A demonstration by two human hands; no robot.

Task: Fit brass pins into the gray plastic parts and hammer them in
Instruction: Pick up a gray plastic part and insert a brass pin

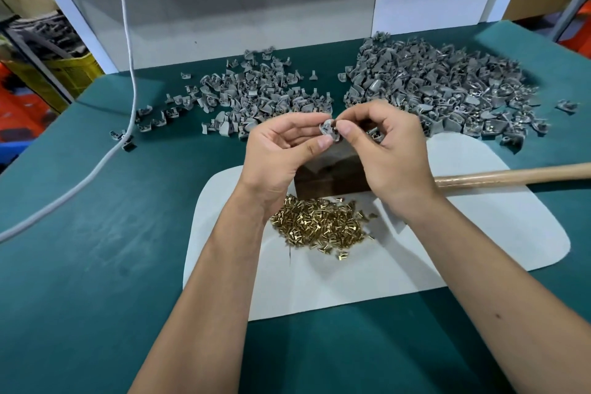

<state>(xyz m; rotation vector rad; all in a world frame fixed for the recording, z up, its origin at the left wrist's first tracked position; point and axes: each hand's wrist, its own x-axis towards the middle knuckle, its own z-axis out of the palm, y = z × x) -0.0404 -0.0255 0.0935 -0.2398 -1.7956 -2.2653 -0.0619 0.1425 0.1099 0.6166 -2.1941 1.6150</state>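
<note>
Left hand [281, 147] pinches a gray plastic part [327, 131] between thumb and fingers. Right hand [383, 150], just beside it, pinches what is probably a brass pin, pointing left into the part.

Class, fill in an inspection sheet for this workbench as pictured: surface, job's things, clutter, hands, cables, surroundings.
Surface: green bench top with a white mat on it.
Job's things: brass pins heaped on the mat; two piles of gray parts behind; dark block; wooden handle at right.
Clutter: stray gray parts at left.
Hands: left hand and right hand together pinch one gray part.
Cables: white cable crossing the left side.
Surroundings: white back panel; yellow crate at left.
</note>
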